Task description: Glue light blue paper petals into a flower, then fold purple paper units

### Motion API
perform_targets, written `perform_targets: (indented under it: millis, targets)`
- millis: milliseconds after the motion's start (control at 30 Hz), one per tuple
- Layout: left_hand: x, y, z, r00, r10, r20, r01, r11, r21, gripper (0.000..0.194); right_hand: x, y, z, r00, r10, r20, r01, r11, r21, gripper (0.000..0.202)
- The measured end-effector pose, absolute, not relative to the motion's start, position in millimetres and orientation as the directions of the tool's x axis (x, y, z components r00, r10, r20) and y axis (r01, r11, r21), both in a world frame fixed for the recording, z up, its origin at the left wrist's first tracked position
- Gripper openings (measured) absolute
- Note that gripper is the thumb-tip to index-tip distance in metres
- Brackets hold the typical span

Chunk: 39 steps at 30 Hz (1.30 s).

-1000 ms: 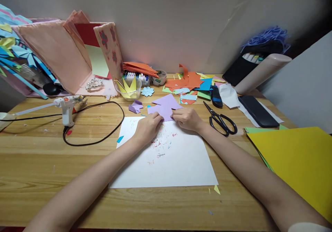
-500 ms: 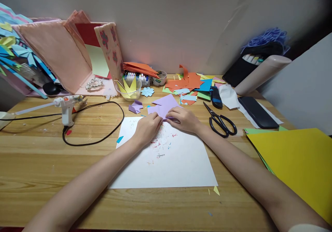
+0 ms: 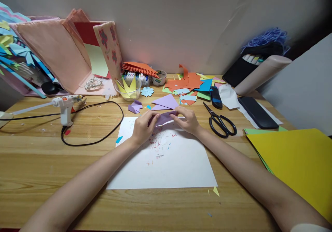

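Note:
A strip-like purple paper (image 3: 166, 118) is held between both hands over the far part of a marked white sheet (image 3: 166, 169). My left hand (image 3: 144, 126) pinches its left end, and my right hand (image 3: 187, 121) grips the right end between thumb and fingers. Just beyond lie more purple pieces (image 3: 166, 101), flat on the table. A small folded purple piece (image 3: 135, 106) rests to their left, near a light blue paper flower (image 3: 147, 91).
Black-handled scissors (image 3: 220, 120) lie right of my right hand. A white glue gun (image 3: 66, 110) with a looping black cord stands at left. Paper scraps (image 3: 184, 83) pile up behind; yellow sheets (image 3: 298, 159) lie at right.
The purple paper between my hands has been raised and tilted up off the surface, away from the other purple pieces. My hands have moved slightly apart.

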State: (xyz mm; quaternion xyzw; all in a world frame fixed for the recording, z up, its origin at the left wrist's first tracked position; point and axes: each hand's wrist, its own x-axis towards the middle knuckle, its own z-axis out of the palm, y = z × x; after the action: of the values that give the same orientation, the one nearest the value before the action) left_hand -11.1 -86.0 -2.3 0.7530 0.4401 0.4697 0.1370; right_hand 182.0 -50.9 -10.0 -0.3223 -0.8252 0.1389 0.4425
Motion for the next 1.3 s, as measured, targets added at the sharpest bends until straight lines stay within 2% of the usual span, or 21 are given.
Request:
perform_targets:
  millis: [133, 267, 433, 500, 567, 633, 733, 867, 967, 1033, 1300]
  targets:
    - [-12, -83, -3, 0.066, 0.856, 0.513, 0.43, -0.488, 0.76, 0.015, 177, -59, -9, -0.353, 0.749, 0.56, 0.391, 0.662, -0.639, 0.031]
    - [-13, -74, -6, -0.022, 0.923, 0.383, 0.279, -0.363, 0.889, 0.014, 174, -60, -9, -0.349, 0.835, 0.426, 0.386, 0.542, -0.746, 0.036]
    - [-14, -65, -13, -0.043, 0.97, 0.239, 0.147, -0.231, 0.962, 0.018, 176, -48, -13, -0.265, 0.923, 0.277, 0.395, 0.366, -0.842, 0.037]
    - [-15, -65, -14, -0.036, 0.974, 0.224, 0.217, -0.212, 0.953, 0.018, 176, -44, -15, -0.27, 0.936, 0.226, 0.422, 0.326, -0.846, 0.038]
    - [-15, -67, -15, -0.006, 0.968, 0.253, 0.4, -0.229, 0.887, 0.015, 175, -44, -15, -0.289, 0.934, 0.21, 0.459, 0.328, -0.826, 0.037]
    - [-15, -71, -13, 0.059, 0.951, 0.302, 0.597, -0.276, 0.753, 0.01, 173, -46, -15, -0.314, 0.919, 0.237, 0.498, 0.372, -0.783, 0.035]
    - [-13, -75, -11, 0.157, 0.917, 0.365, 0.754, -0.35, 0.555, 0.006, 171, -51, -13, -0.355, 0.884, 0.305, 0.565, 0.463, -0.683, 0.029]
    - [-12, -77, -12, 0.261, 0.873, 0.413, 0.812, -0.43, 0.395, 0.016, 171, -53, -13, -0.369, 0.861, 0.349, 0.642, 0.508, -0.574, 0.018]
    - [-11, -76, -13, 0.363, 0.84, 0.403, 0.828, -0.49, 0.274, 0.023, 173, -52, -15, -0.396, 0.833, 0.385, 0.637, 0.552, -0.539, 0.009]
    - [-11, -76, -14, 0.397, 0.832, 0.387, 0.838, -0.5, 0.216, 0.025, 173, -52, -16, -0.417, 0.807, 0.419, 0.622, 0.589, -0.516, 0.01]
    - [-10, -78, -11, 0.41, 0.832, 0.373, 0.858, -0.491, 0.151, 0.026, 176, -54, -16, -0.542, 0.718, 0.437, 0.595, 0.695, -0.403, 0.019]
